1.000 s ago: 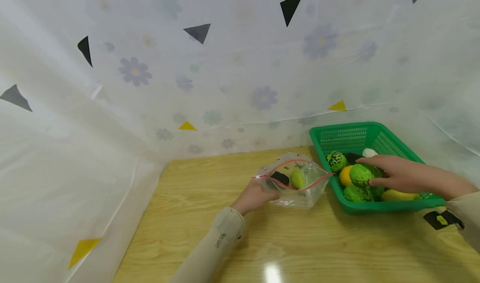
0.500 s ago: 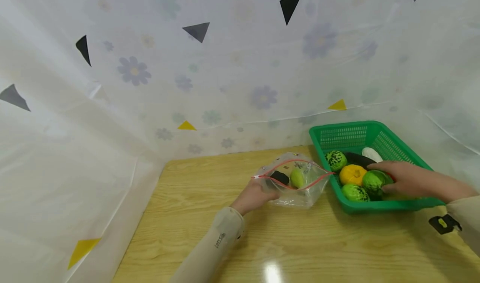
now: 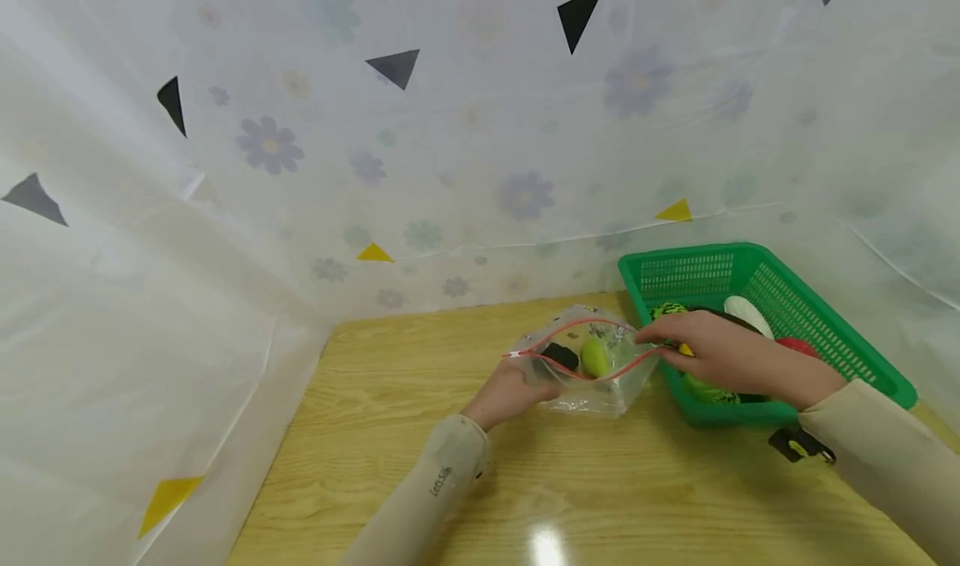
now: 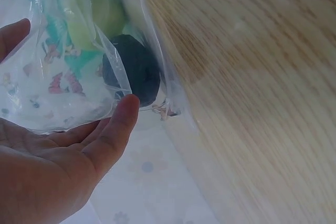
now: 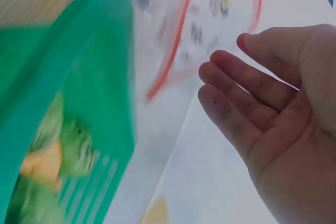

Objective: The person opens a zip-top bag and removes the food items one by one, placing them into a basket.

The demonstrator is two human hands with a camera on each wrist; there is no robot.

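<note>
The left hand [image 3: 510, 391] grips the clear zip bag's [image 3: 592, 374] mouth on the counter [image 3: 465, 483]; the right hand [image 3: 712, 351], empty and relaxed, has left the green basket [image 3: 780, 295] and now reaches the bag's rim.

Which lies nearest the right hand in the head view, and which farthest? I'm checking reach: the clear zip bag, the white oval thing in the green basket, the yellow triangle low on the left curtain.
1. Clear zip bag, at the right hand's fingertips.
2. White oval thing, behind the hand in the green basket.
3. Yellow triangle, far left.
</note>
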